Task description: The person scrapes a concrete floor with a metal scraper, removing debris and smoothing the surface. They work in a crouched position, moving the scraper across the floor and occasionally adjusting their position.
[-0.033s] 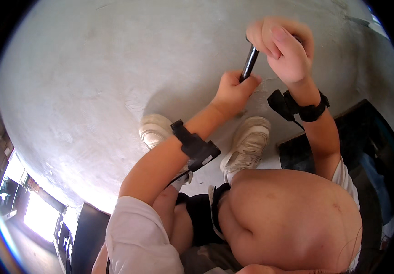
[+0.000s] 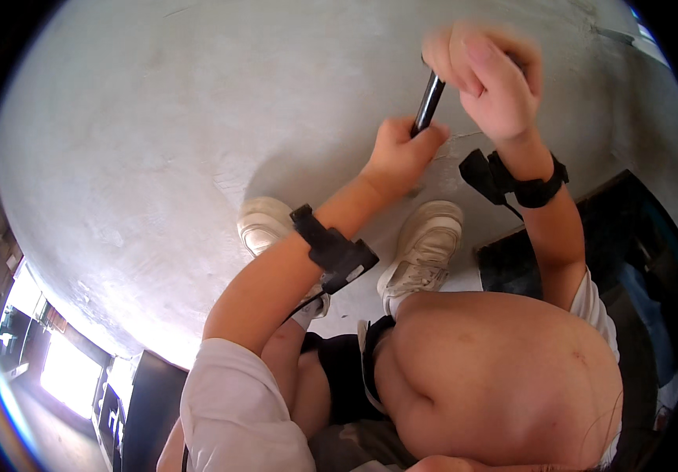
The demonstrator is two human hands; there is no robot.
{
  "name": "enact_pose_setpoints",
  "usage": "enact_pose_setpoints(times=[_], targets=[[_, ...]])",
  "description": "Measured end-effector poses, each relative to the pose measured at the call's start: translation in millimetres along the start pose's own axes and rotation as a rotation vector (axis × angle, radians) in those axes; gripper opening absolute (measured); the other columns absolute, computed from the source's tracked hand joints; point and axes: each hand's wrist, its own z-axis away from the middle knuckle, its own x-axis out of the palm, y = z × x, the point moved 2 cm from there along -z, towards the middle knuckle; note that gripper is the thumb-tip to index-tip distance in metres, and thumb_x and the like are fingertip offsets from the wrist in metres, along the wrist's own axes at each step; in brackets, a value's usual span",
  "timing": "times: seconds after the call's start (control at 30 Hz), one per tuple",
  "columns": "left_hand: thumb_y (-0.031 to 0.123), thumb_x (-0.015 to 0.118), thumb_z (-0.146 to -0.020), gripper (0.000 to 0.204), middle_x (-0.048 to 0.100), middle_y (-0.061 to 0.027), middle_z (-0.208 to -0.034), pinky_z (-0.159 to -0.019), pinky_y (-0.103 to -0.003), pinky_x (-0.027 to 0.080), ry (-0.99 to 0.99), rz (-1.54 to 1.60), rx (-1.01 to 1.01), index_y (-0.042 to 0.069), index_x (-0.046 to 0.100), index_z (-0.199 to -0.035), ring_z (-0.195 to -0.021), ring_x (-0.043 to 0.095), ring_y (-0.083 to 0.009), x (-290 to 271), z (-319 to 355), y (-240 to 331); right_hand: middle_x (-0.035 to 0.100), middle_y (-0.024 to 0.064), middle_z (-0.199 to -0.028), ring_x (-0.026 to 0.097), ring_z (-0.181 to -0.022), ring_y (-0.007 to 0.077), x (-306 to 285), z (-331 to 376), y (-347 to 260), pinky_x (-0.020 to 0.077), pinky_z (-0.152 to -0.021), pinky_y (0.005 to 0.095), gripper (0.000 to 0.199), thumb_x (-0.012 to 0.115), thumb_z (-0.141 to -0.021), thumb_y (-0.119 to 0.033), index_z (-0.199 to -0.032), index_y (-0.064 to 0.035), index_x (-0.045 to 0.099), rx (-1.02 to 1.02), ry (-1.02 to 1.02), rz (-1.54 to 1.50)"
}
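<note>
A glossy black rod (image 2: 429,104) slants between my two hands, above the grey floor. My left hand (image 2: 404,154) is closed round its lower part, the thumb lying along the side. Higher up and to the right, my right hand (image 2: 487,77) is curled in a fist over the rod's upper end, slightly blurred by motion. Dark bits show at both sides of that fist, so the top may have a crosspiece; the fingers hide its shape. Where the rod's lower end lies, below the left fist, I cannot see.
My light-coloured shoes (image 2: 427,236) stand on the grey floor (image 2: 142,141) below the hands. A black device is strapped to each forearm, including the left strap (image 2: 331,250). At the right is a dark panel (image 2: 512,259); another dark panel (image 2: 150,405) stands at the lower left.
Both hands still hold the rod. My left hand has shifted slightly upward along with it; the right fist has turned or moved a little.
</note>
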Motion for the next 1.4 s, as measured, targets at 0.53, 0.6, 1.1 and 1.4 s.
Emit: enact_pose_setpoints(times=[0.53,0.6,1.1,1.4], targets=[[0.024,0.062,-0.088,0.036,0.044,0.004,-0.053,-0.043,-0.026,0.03,0.028,0.153,0.07,0.007,0.048,-0.059,-0.048,0.038,-0.006,7.6,6.5,-13.7,0.044,-0.0041,-0.06,0.036,-0.055,0.0029,-0.1,1.3,7.4,0.0268,-0.048,0.0226,0.017,0.051,-0.085,-0.003,-0.069,0.0002,0.055,0.017,-0.107,-0.033],[0.024,0.062,-0.088,0.036,0.044,0.0042,-0.053,-0.043,-0.026,0.029,0.015,0.113,0.107,0.007,0.048,-0.06,-0.048,0.038,-0.0058,12.7,0.6,6.5,0.043,-0.0036,-0.058,0.036,-0.053,0.0034,11.0,-6.2,-11.0,0.0254,-0.047,0.0229,0.021,0.049,-0.086,-0.002,-0.065,-0.001,0.051,-0.083,0.051,0.035],[0.02,0.063,-0.085,0.032,0.046,0.0037,-0.054,-0.045,-0.028,0.031,-0.032,0.072,0.174,0.006,0.051,-0.059,-0.05,0.04,-0.0066,31.7,-19.1,19.7,0.037,-0.0011,-0.05,0.034,-0.045,0.0099,-19.3,-14.5,-20.3,0.0254,-0.044,0.0262,0.031,0.046,-0.084,-0.007,-0.054,-0.0064,0.038,-0.142,0.082,-0.051],[0.022,0.064,-0.083,0.034,0.046,0.0016,-0.052,-0.042,-0.029,0.03,-0.008,0.013,0.139,0.005,0.049,-0.058,-0.045,0.039,-0.0086,34.2,-28.0,20.3,0.037,-0.0008,-0.05,0.035,-0.045,0.0095,-28.3,-13.2,-14.2,0.0263,-0.044,0.0258,0.034,0.045,-0.087,-0.006,-0.054,-0.0072,0.038,-0.152,0.209,-0.025]])
